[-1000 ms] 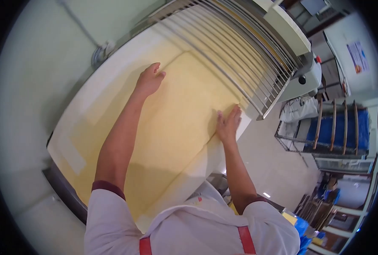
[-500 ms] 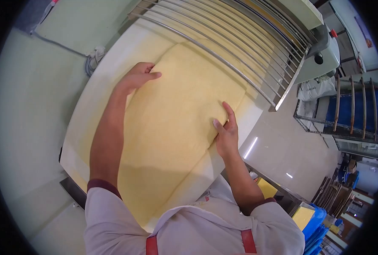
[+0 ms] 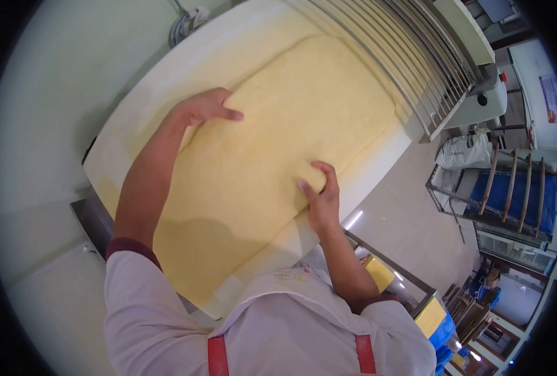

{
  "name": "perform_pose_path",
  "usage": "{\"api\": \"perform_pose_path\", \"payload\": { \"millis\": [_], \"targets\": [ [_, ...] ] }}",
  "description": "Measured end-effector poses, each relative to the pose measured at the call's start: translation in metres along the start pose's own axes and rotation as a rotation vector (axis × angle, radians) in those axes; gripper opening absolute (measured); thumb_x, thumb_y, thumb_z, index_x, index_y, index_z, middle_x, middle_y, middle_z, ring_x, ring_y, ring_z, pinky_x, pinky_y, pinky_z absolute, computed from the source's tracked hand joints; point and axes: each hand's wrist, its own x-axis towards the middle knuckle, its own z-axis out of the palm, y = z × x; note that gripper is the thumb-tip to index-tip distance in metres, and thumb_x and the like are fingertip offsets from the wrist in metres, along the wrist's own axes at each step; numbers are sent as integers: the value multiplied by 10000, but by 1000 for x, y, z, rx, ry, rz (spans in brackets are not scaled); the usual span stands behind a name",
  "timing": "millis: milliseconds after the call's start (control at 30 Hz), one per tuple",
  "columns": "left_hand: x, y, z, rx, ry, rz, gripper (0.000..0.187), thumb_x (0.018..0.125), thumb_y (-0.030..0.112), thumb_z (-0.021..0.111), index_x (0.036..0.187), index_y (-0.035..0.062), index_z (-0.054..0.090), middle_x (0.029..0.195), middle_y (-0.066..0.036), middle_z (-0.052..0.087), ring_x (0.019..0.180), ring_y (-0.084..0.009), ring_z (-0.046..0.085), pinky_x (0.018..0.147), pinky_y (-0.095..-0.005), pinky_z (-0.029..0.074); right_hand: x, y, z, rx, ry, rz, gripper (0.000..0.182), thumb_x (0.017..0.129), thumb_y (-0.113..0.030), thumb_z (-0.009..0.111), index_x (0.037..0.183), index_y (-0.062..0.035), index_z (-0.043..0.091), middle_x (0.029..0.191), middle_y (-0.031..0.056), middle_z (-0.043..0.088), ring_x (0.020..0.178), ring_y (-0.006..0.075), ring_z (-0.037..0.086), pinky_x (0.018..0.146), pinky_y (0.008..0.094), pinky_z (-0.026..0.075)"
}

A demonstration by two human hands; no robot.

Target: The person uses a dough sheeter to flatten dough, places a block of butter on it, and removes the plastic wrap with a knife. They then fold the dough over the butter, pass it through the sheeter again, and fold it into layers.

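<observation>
A wide sheet of pale yellow dough (image 3: pixel 272 138) lies on a white belt-like surface (image 3: pixel 134 106), its near end close to my apron. At the sheet's left edge is my left hand (image 3: pixel 213 106), thumb on top and fingers hooked around the edge, partly hidden by the dough. My right hand (image 3: pixel 321 191) grips the opposite edge, thumb and index finger bent over the top and the dough bulging slightly between them. Its other fingers are mostly out of sight.
Beyond the dough stands a metal bar guard (image 3: pixel 410 75) on a machine (image 3: pixel 485 100) with a red button. A rack (image 3: pixel 510 194) holding a white bag (image 3: pixel 466 150) is at the right. A coiled cable (image 3: pixel 181 25) hangs by the left wall.
The dough sheet has come toward me, and its far end shows more clear of the bar guard. Both hands stay at its edges; the right fingers have curled more. The camera view has shifted.
</observation>
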Motion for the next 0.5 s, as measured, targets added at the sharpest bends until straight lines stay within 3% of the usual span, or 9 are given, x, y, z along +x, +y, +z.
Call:
{"api": "perform_pose_path", "payload": {
  "millis": [100,200,233,367,500],
  "targets": [
    [-25,-11,-18,-110,61,61,468,824,173,737,1207,-35,566,1101,-95,642,961,-161,614,827,-311,498,-19,-4,-6,283,-39,136,461,832,99,610,1236,-77,473,1225,115,519,1095,172,552,878,279,506],
    [-38,-22,-17,-200,131,57,459,819,174,738,1195,-31,572,1082,-70,644,987,-159,601,869,-316,479,-39,6,0,388,41,97,494,833,106,602,1266,-80,457,1231,116,515,1093,172,557,883,279,512],
    [-41,-26,-14,-179,148,32,456,819,174,737,1193,-30,573,1078,-67,644,992,-161,598,877,-320,476,-50,3,13,402,53,78,515,829,102,608,1287,-78,453,1226,110,513,1077,163,557,869,271,504],
    [-79,-30,10,40,91,71,439,825,186,727,1183,-18,574,1065,-54,642,995,-146,586,889,-320,466,-62,29,44,-17,42,-8,498,822,94,619,1265,-72,464,1198,97,514,1019,147,559,838,257,487],
    [-94,-37,-13,-109,67,95,473,816,195,738,1198,-19,560,1103,-67,629,1015,-154,579,888,-311,461,-91,17,43,229,28,96,531,835,118,587,1296,-84,418,1236,117,511,1027,176,586,863,268,508]
  ]
}}
